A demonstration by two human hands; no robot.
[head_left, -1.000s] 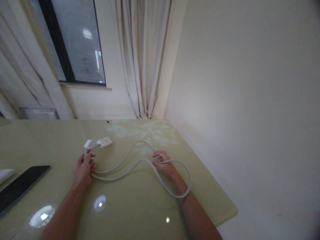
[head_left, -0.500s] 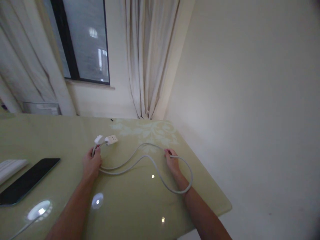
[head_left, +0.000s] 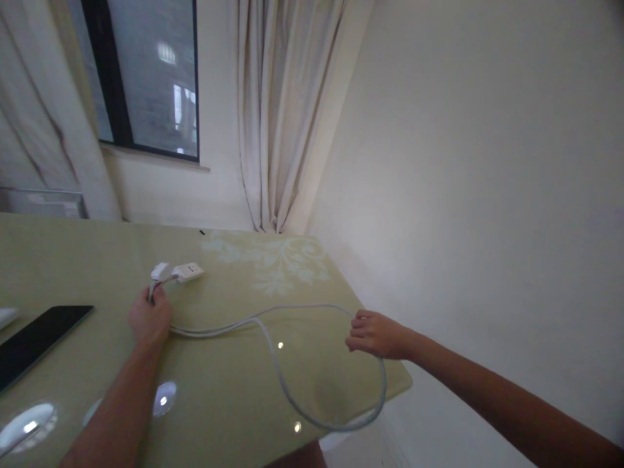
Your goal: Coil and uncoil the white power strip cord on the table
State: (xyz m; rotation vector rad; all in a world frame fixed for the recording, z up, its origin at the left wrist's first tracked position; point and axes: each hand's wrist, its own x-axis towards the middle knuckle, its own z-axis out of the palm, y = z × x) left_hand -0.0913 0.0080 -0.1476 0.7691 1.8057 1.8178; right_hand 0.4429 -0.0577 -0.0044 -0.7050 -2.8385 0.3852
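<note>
A white extension cord (head_left: 229, 327) lies looped across the pale green glass table (head_left: 244, 390). Its white socket block (head_left: 188, 272) and white plug (head_left: 159, 270) rest side by side at the far left end. My left hand (head_left: 149, 320) is closed around both cord strands just below the plug and socket. My right hand (head_left: 375, 333) is at the table's right edge, fingers curled on the cord loop. From there the loop hangs down over the table's near right corner.
A dark tablet (head_left: 36, 339) lies at the left edge, with a white object (head_left: 6, 317) beside it. Behind the table are a window (head_left: 146, 78) and a beige curtain (head_left: 277, 117). A plain wall (head_left: 487, 162) stands close on the right.
My right hand has slid rightwards along the cord to the table's edge, stretching the loop out wider. My left hand kept its grip near the plug. The camera has shifted.
</note>
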